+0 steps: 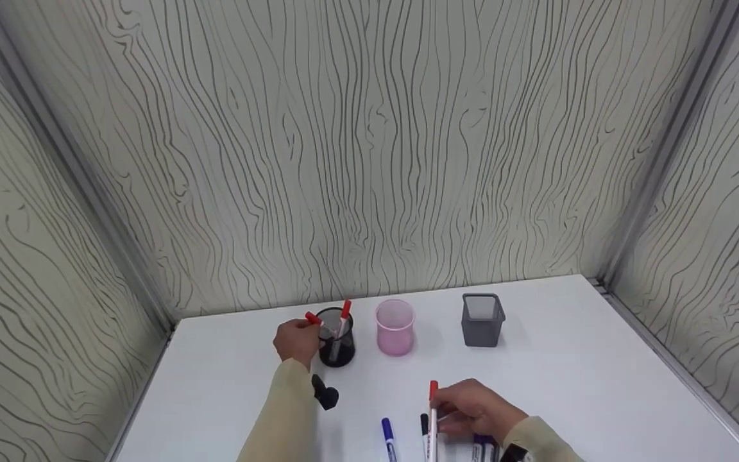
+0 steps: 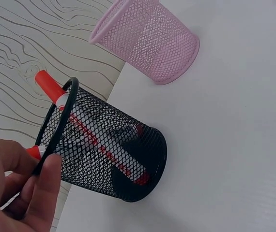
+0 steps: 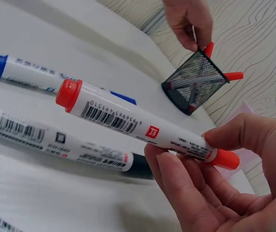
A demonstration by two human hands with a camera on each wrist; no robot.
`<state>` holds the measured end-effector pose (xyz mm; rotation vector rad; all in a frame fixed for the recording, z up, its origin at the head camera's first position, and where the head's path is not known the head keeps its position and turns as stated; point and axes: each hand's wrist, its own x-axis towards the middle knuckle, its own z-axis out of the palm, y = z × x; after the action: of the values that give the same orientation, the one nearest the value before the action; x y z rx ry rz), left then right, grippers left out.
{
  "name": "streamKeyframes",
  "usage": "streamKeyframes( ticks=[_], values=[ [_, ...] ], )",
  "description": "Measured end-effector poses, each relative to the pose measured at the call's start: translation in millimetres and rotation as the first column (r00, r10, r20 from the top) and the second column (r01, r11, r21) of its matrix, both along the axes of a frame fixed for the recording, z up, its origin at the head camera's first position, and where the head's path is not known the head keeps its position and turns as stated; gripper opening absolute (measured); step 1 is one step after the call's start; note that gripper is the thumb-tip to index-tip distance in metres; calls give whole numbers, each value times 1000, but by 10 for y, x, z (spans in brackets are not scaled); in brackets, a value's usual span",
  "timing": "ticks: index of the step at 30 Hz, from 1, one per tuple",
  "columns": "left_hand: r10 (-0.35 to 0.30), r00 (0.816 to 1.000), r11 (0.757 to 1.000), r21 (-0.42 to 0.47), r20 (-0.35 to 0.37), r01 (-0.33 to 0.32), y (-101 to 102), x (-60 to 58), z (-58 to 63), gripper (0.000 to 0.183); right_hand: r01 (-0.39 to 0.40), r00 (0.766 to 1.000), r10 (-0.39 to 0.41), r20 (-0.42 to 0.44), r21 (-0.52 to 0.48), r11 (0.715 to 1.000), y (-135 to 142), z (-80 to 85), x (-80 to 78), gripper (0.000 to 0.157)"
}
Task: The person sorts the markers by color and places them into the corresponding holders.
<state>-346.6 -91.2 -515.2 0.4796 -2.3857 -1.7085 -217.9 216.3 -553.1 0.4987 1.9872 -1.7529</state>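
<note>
My left hand (image 1: 297,341) pinches the rim of a round black mesh pen cup (image 2: 114,145), thumb outside. Two red-capped white markers lean crosswise inside it; one red cap (image 2: 50,86) sticks out past the rim, the other beside my fingers. In my right hand (image 1: 472,405) a red-capped whiteboard marker (image 3: 123,118) is held near its cap, between thumb and fingers, above the table. Under it lie a black-capped marker (image 3: 60,140) and a blue-capped marker (image 3: 36,75). More blue-capped markers (image 1: 482,443) are partly hidden by the right hand.
A pink round mesh cup (image 1: 395,333) stands right of the black one. Farther right is a dark grey square mesh cup (image 1: 482,324). The white table (image 1: 568,359) meets wood-patterned panels (image 1: 369,147) at the back and sides.
</note>
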Motion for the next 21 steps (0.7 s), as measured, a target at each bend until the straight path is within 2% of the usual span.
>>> streamKeyframes(
  ticks=[7, 12, 21],
  values=[
    [11, 1000, 1000, -8, -3, -11, -7, 5, 0, 28, 1, 1000, -1, 1, -10, 1000, -31, 128, -93, 16],
    [0, 1000, 1000, -4, -11, 0, -11, 7, 0, 28, 7, 999, -8, -50, -28, 1000, -83, 225, -167, 15],
    [3, 1000, 1000, 8, -8, -3, 1, 19, 21, 29, -34, 990, 21, -140, -95, 995, -213, 411, -292, 11]
  ],
)
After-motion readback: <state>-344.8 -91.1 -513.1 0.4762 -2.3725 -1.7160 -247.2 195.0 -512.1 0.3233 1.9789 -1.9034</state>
